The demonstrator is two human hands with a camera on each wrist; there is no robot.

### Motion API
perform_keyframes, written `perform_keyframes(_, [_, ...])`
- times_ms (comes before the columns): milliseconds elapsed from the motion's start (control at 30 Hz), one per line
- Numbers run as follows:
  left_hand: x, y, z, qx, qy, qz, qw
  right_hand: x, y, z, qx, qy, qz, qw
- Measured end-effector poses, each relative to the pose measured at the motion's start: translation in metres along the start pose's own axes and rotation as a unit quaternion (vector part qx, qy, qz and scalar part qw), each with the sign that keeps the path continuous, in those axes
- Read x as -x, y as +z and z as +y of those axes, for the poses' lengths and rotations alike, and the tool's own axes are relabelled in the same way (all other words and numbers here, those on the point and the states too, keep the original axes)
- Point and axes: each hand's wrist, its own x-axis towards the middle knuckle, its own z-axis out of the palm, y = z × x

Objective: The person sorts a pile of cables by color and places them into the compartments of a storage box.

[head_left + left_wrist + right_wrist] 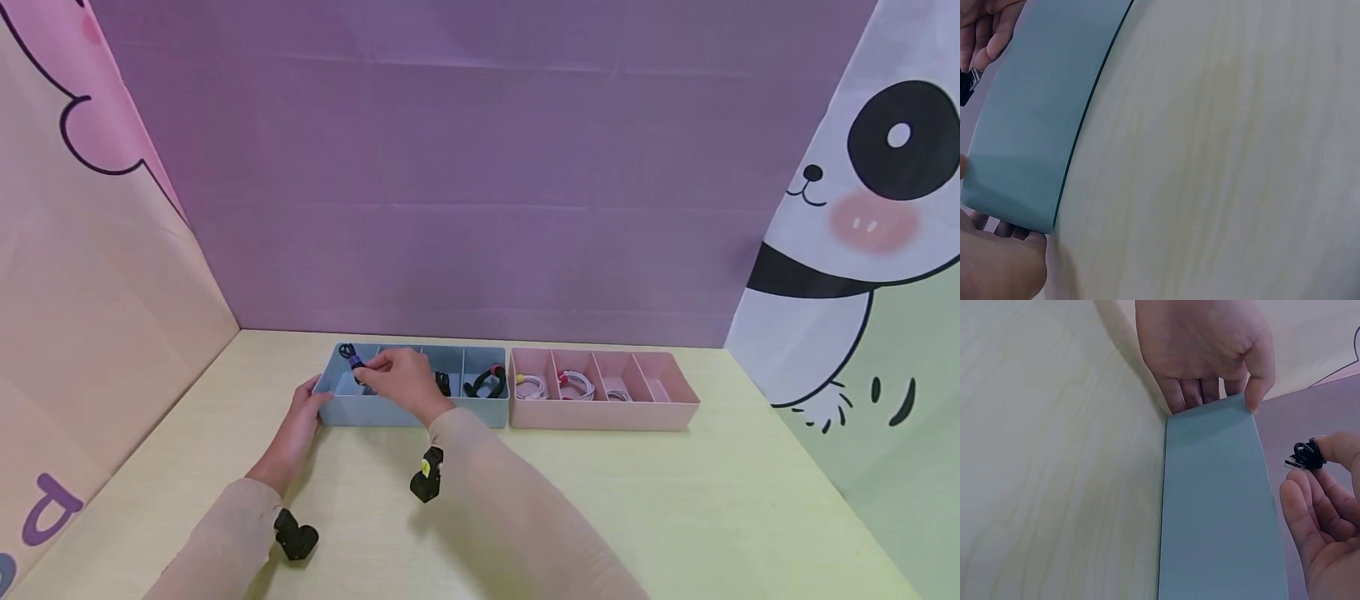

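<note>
At its left end, my left hand point(302, 410) grips the blue divided box point(367, 412). In the right wrist view the thumb lies at the rim and the other fingers press the end wall. Over the box's left compartments, my right hand point(407, 382) pinches a bundled black USB cable point(1309, 455) between thumb and fingers. A purple tie goes round this cable, and its metal plug shows in the right wrist view. A coiled black cable point(486, 383) with a red tie lies in the rightmost compartment, and another black cable point(443, 384) lies beside it, partly hidden by my right hand.
A pink divided box point(600, 417) stands right of the blue one. Inside are a white cable with a yellow tie point(531, 387), one with a red tie point(577, 385), and another pale cable point(618, 395). A purple backdrop point(480, 250) rises behind the table point(600, 500).
</note>
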Motion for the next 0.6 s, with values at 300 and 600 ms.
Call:
perform_keyframes(300, [0.0010, 0.0001, 0.0031, -0.003, -0.005, 0.006, 1.0000, 0.0026, 0.0055, -0.0070, -0.035, 0.030, 0.013, 0.999])
perform_keyframes(600, [0.0010, 0.0016, 0.0043, 0.010, 0.005, 0.013, 0.9998, 0.0047, 0.0089, -0.0083, -0.062, 0.046, 0.019, 0.997])
